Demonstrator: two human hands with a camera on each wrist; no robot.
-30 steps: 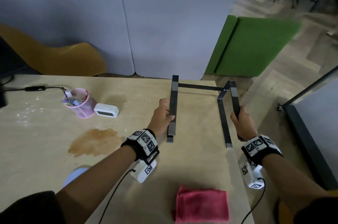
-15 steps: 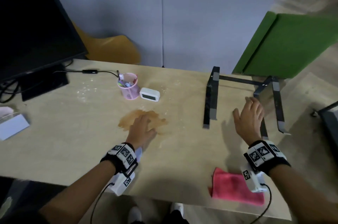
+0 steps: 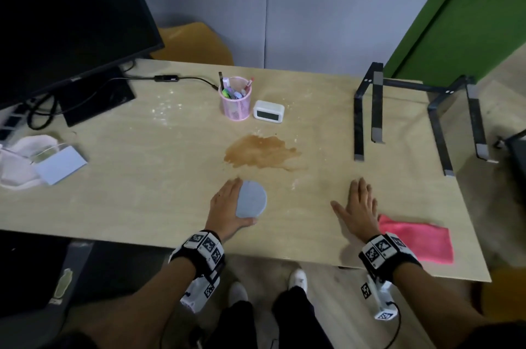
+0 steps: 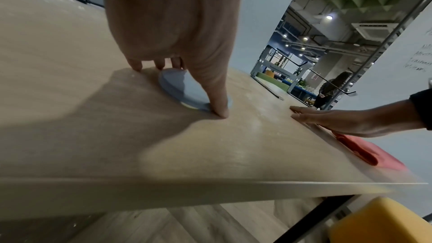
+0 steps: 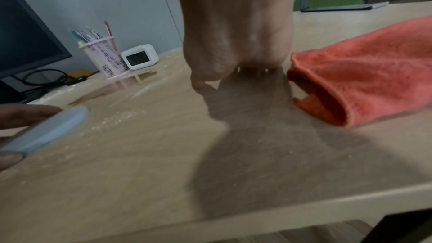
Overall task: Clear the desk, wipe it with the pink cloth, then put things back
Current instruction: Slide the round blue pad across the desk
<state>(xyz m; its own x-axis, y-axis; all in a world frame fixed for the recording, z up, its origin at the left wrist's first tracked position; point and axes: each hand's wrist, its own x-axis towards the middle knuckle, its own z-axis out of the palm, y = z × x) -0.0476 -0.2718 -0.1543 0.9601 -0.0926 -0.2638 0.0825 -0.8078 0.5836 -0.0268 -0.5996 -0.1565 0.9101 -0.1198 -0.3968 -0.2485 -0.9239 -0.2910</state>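
now the left hand (image 3: 227, 206) grips a flat grey-blue disc (image 3: 252, 202) near the front edge of the desk (image 3: 142, 183), thumb at its near rim and fingers curled over the far rim; the right wrist view shows the disc tilted up off the wood. the right hand (image 3: 357, 207) lies flat on the desk, fingers straight and spread, holding nothing. just beside its wrist, touching or nearly so, the folded pink cloth (image 3: 418, 237) rests at the front right corner. between the hands and further back spreads a brown spill (image 3: 260, 152), with pale crumbs scattered around it. behind the spill stand a pink mesh pen cup (image 3: 235, 99) and a white digital clock (image 3: 269, 111), side by side. a black metal stand (image 3: 421, 115) sits at the right end, a dark monitor (image 3: 68, 15) at the back left, and a white card (image 3: 61, 165) on pale fabric lies at the left edge.
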